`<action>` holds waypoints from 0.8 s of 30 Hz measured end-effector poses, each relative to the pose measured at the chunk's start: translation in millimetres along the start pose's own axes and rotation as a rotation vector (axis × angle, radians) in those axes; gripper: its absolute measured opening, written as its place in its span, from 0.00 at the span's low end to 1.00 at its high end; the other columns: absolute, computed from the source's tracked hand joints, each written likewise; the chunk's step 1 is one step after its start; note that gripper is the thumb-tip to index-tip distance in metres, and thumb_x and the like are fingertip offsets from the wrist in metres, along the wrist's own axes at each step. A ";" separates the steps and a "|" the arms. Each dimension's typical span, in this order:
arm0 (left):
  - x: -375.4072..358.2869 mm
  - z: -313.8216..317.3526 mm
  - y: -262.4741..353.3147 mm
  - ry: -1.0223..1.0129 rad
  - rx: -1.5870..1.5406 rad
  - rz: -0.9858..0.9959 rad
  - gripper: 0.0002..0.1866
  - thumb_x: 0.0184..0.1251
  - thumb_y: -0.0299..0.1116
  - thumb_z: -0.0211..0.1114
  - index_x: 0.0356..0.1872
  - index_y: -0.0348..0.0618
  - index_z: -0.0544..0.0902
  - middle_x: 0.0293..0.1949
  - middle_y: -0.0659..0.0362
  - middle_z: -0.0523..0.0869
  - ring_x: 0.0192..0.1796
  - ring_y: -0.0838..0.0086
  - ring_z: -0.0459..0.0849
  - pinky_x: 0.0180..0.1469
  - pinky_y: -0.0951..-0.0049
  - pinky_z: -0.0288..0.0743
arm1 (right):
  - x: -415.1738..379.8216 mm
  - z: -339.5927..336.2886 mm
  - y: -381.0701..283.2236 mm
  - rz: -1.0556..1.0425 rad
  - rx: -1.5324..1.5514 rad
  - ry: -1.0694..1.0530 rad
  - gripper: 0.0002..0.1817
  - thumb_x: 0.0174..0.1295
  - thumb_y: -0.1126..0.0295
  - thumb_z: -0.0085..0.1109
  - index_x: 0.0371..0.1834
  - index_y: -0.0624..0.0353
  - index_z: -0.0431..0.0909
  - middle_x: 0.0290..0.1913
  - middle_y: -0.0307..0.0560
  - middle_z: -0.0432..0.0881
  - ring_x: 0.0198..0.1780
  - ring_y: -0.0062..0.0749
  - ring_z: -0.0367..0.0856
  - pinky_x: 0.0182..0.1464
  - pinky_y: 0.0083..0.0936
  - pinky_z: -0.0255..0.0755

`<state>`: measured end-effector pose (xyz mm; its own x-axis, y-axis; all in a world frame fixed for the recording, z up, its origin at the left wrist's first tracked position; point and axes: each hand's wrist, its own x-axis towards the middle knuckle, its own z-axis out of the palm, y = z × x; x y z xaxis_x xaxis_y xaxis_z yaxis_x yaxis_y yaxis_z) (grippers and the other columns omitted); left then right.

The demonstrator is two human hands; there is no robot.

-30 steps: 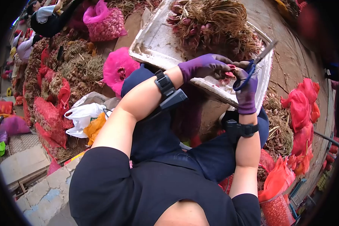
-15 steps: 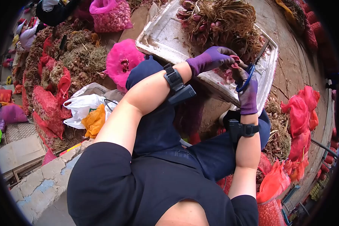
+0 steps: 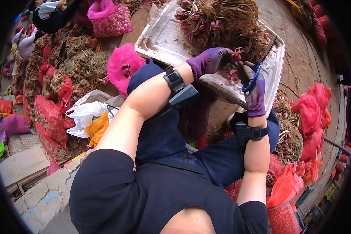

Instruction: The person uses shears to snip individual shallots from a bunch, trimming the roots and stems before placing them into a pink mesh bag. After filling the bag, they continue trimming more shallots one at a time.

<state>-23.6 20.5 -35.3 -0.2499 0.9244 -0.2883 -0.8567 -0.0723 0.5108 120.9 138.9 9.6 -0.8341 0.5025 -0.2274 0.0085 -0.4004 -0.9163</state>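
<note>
My left hand [image 3: 213, 60], in a purple glove with dark fingers, pinches a small reddish shallot [image 3: 236, 55] at its fingertips. Blue-handled scissors [image 3: 254, 79] are in my gloved right hand [image 3: 254, 93], their blades pointing up and away to the right. Both hands are over the near right part of a white foam tray [image 3: 156, 52], with the right fingertips just below the shallot. Beyond them a heap of dried shallot bunches [image 3: 222, 27] lies in the tray, stalks and bulbs tangled. Loose reddish skins [image 3: 232, 77] are scattered under my fingers.
A pink mesh bag [image 3: 123, 66] stands left of the tray, and another bag full of bulbs [image 3: 110, 19] lies behind it. White plastic bag [image 3: 85, 117] and red mesh sacks [image 3: 50, 113] are at left. More red netting [image 3: 312, 113] lies at right. People [image 3: 50, 15] are at upper left.
My left hand has drawn slightly away from the right, and the shallot now shows more clearly at its fingertips. The scissors stay in my right hand. The whole view has shifted a little.
</note>
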 end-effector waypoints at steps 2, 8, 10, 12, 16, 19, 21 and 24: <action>1.3 -0.3 -1.0 -0.005 0.007 0.000 0.13 0.72 0.35 0.55 0.50 0.39 0.79 0.41 0.58 0.84 0.38 0.77 0.81 0.45 0.76 0.78 | 2.6 -1.6 5.0 -0.026 -0.032 0.007 0.15 0.63 0.73 0.59 0.52 0.66 0.73 0.42 0.46 0.83 0.38 0.26 0.83 0.42 0.18 0.76; 0.2 -4.2 -9.2 0.013 0.235 0.086 0.11 0.71 0.36 0.59 0.48 0.42 0.78 0.40 0.60 0.83 0.41 0.77 0.82 0.43 0.80 0.77 | 11.7 4.0 20.3 -0.154 -0.224 0.027 0.13 0.56 0.75 0.67 0.43 0.59 0.74 0.28 0.32 0.75 0.25 0.13 0.72 0.26 0.14 0.65; -6.1 9.3 -9.0 0.047 0.301 0.163 0.16 0.73 0.36 0.56 0.56 0.41 0.74 0.46 0.59 0.82 0.46 0.74 0.82 0.47 0.74 0.78 | 10.2 10.5 13.2 -0.201 -0.247 0.059 0.13 0.56 0.76 0.66 0.42 0.59 0.74 0.27 0.33 0.76 0.21 0.14 0.72 0.23 0.14 0.65; -13.8 13.7 -11.2 -0.040 0.199 0.180 0.19 0.74 0.37 0.54 0.61 0.42 0.70 0.50 0.58 0.81 0.49 0.71 0.82 0.51 0.68 0.78 | 5.6 14.1 1.4 -0.082 -0.225 0.061 0.13 0.56 0.77 0.65 0.43 0.60 0.74 0.26 0.38 0.76 0.16 0.18 0.72 0.18 0.16 0.66; -20.1 11.3 -6.5 -0.083 0.143 0.020 0.18 0.74 0.39 0.53 0.60 0.44 0.72 0.47 0.60 0.82 0.46 0.74 0.82 0.47 0.72 0.77 | 2.9 15.1 -1.7 -0.084 -0.171 0.142 0.12 0.58 0.79 0.62 0.44 0.63 0.73 0.28 0.40 0.78 0.17 0.20 0.75 0.19 0.17 0.71; -21.2 12.9 -0.4 -0.088 0.142 -0.047 0.18 0.74 0.41 0.53 0.59 0.45 0.74 0.41 0.63 0.82 0.40 0.79 0.80 0.40 0.81 0.74 | 0.9 26.1 -6.9 -0.100 0.091 0.086 0.14 0.60 0.79 0.58 0.48 0.67 0.70 0.37 0.47 0.79 0.28 0.27 0.81 0.25 0.21 0.77; -23.9 23.3 4.4 -0.012 0.335 -0.068 0.15 0.73 0.43 0.52 0.50 0.47 0.78 0.35 0.66 0.81 0.29 0.84 0.74 0.31 0.84 0.68 | -2.7 26.5 -16.5 -0.123 -0.180 0.009 0.14 0.58 0.78 0.61 0.47 0.64 0.72 0.37 0.42 0.80 0.35 0.22 0.80 0.33 0.18 0.76; -26.6 16.1 9.2 0.031 0.585 -0.061 0.15 0.73 0.45 0.51 0.45 0.46 0.78 0.33 0.66 0.82 0.27 0.84 0.75 0.28 0.82 0.69 | 3.3 17.1 -4.1 -0.233 -0.437 0.028 0.15 0.53 0.75 0.64 0.44 0.61 0.76 0.35 0.35 0.79 0.33 0.14 0.76 0.36 0.14 0.72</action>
<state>-17.5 1.3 -9.8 -0.2292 0.9082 -0.3501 -0.4803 0.2073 0.8522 108.7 129.2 18.3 -0.8262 0.5634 -0.0038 0.0597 0.0808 -0.9949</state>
